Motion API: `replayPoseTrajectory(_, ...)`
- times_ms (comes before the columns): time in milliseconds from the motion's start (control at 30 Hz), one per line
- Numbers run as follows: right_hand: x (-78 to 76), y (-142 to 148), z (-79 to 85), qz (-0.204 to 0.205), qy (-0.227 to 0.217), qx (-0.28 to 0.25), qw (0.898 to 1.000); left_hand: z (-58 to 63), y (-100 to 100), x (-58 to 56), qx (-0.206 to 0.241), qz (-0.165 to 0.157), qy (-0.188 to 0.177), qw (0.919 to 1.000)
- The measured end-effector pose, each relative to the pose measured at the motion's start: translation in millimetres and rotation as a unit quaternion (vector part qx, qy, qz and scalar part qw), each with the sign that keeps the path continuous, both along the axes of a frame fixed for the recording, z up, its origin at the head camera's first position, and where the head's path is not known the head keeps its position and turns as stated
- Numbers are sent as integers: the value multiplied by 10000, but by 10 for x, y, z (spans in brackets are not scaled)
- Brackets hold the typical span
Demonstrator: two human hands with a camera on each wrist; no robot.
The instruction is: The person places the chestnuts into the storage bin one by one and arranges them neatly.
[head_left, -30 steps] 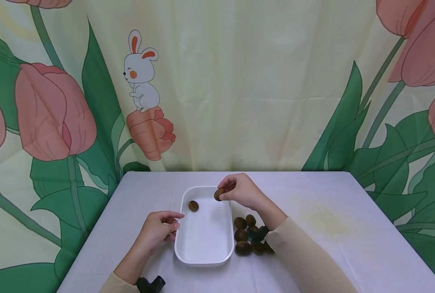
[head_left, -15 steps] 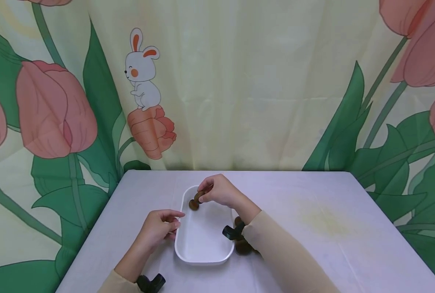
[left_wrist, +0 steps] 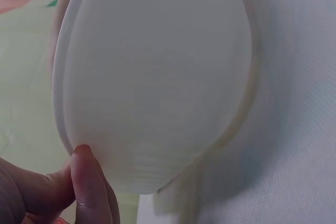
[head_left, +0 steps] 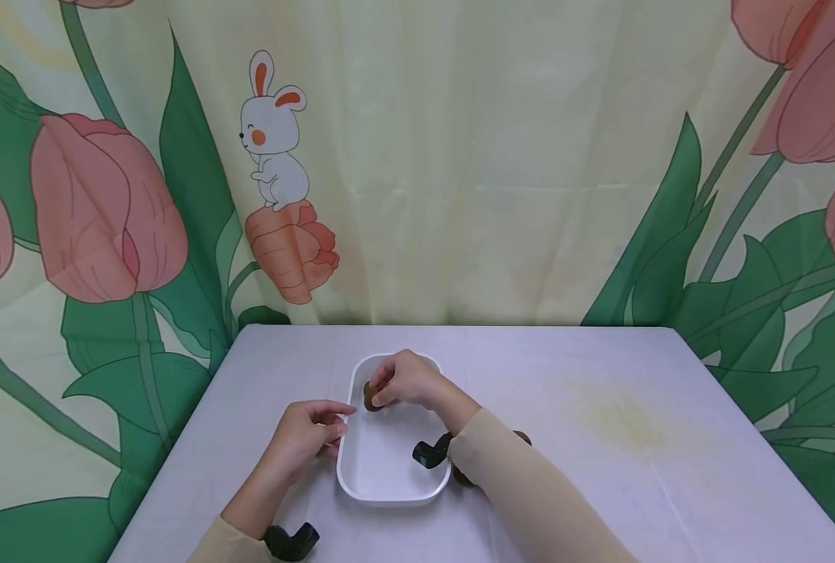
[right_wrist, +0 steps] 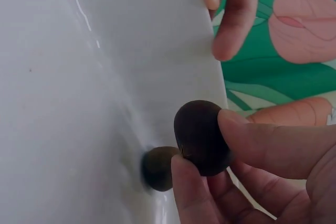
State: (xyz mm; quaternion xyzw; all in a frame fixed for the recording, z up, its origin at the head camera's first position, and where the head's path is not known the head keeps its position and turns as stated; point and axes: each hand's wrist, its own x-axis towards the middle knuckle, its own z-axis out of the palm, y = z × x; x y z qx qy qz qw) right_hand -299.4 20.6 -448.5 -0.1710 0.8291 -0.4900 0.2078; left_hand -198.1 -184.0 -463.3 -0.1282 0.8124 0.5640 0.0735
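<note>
A white rectangular tray (head_left: 389, 465) lies on the table. My left hand (head_left: 308, 432) holds its left rim, with a fingertip over the edge and other fingers against the outer wall, as the left wrist view shows close up. Over the tray's far left part, my right hand (head_left: 412, 383) pinches a dark brown, smooth chestnut (right_wrist: 199, 135) between thumb and fingers. Another chestnut (right_wrist: 159, 169) sits on the tray floor by the side wall, just behind the held one in the right wrist view. In the head view the fingers partly hide both.
More chestnuts (head_left: 462, 476) lie on the table right of the tray, mostly hidden under the right sleeve (head_left: 523, 485). A white cloth (head_left: 600, 375) covers the table. Behind its far edge hangs a printed curtain (head_left: 460, 172). Black wrist cameras (head_left: 431, 452) sit at both cuffs.
My right hand has carried the chestnut left from the tray's far right rim and lowered it beside the one in the tray. The left hand has stayed at the left rim.
</note>
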Motion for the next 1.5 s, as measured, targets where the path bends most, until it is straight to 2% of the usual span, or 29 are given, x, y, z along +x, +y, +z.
replayPoseTrajectory(500,-25,-60,-147,-182,100,257,9995,-19,0,-7,69,-29,22,10000)
replayPoseTrajectory(700,-43,-65,-150,-115,312,479,9983,-32,-19,-6,111,-53,98,9999)
replayPoseTrajectory(1200,-54,-70,-194,-41,290,486,9984,-13,-10,-10,88,-44,-29,9999)
replayPoseTrajectory(1500,-61,-71,-192,-72,405,558,9976,-1,-5,-12,80,-106,93,9999)
